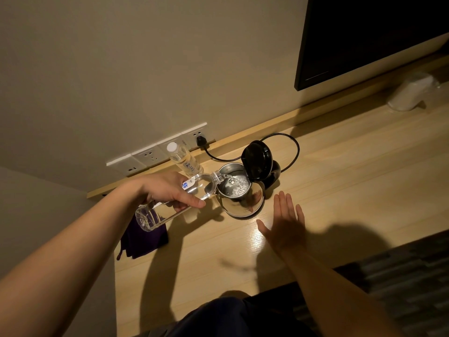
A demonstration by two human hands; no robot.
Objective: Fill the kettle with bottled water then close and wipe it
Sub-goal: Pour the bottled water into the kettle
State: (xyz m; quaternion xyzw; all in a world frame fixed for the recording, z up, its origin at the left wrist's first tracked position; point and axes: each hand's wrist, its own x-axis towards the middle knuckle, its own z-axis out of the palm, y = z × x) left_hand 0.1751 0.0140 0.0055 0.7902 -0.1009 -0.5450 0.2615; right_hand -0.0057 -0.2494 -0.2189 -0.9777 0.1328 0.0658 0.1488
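Note:
A steel kettle (245, 203) stands on the wooden desk (340, 186) with its black lid (257, 160) flipped up. My left hand (170, 189) grips a clear water bottle (155, 215), tipped on its side with the neck over the kettle's mouth. Water runs from it into the kettle. My right hand (285, 222) hovers flat, fingers spread, just right of the kettle and holds nothing. A dark purple cloth (145, 239) lies on the desk under the bottle's base.
A second capped bottle (184, 159) stands by the wall sockets (155, 152). The kettle's black cord (291, 152) loops behind to a plug. A white roll (410, 93) sits far right under a dark screen (364, 37).

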